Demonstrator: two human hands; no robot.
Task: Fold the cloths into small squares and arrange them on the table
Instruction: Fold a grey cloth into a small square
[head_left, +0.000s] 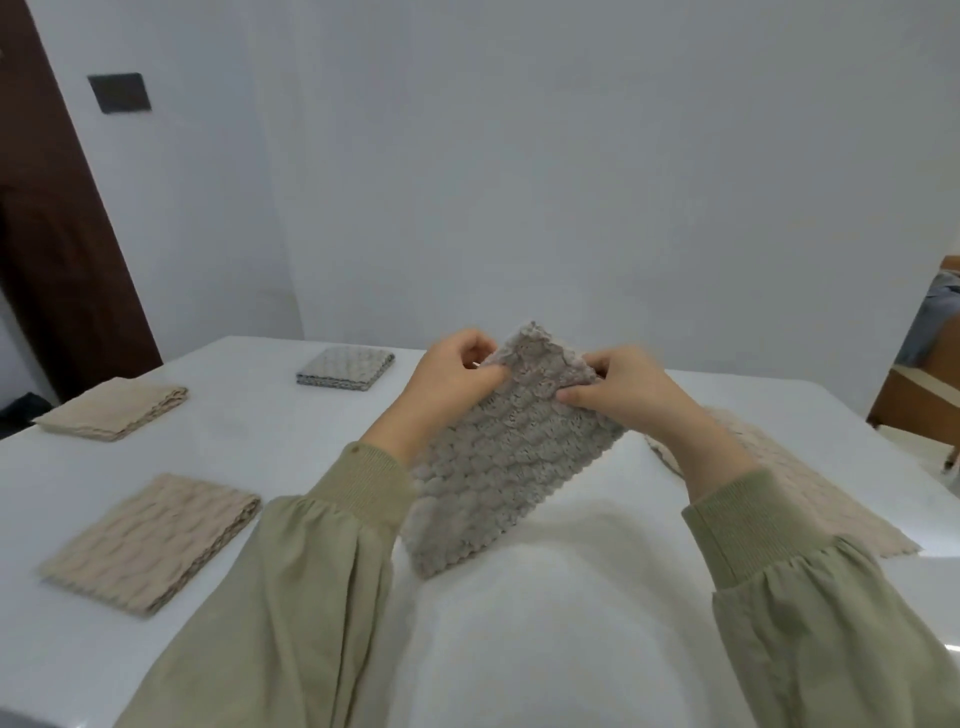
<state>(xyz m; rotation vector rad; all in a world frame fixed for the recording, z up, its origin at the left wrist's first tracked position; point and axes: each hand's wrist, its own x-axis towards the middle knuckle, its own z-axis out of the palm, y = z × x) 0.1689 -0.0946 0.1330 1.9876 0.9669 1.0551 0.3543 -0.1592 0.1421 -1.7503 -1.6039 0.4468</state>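
A grey textured cloth (488, 467), folded to a long strip, hangs tilted above the white table (322, 447). My left hand (452, 379) pinches its upper left edge and my right hand (623, 395) pinches its upper right edge; its lower end rests near the table. Three folded squares lie on the table: a beige one at the near left (150, 540), a beige one at the far left (111, 408), and a grey one at the back (345, 368). An unfolded beige cloth (795, 488) lies flat at the right, partly behind my right arm.
A white wall rises behind the table. A dark wooden door frame (57, 218) stands at the left. A wooden piece of furniture (924, 395) sits past the table's right edge.
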